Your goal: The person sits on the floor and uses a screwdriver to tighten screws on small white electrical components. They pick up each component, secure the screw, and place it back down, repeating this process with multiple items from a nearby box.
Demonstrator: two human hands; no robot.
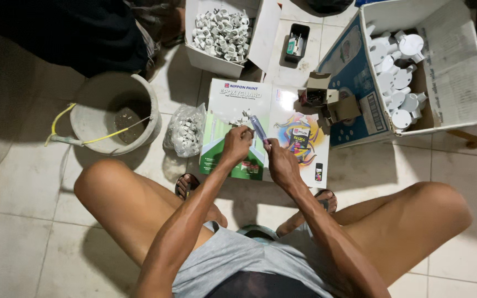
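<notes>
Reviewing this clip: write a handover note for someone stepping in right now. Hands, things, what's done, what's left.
Left hand: closed on a small white piece. Right hand: gripping a purple-handled tool pointed at that piece.
Both work above a glossy brochure on the floor, with a few white clips lying on it.
Supplies: box of small white clips, bag of clips, carton of round white junction boxes.
Done or left: cannot tell from this view.

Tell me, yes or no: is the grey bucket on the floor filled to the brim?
No. The grey bucket by the person's left knee is mostly empty, with only a small dark patch of residue at the bottom and a yellow-handled tool resting across it.
</notes>
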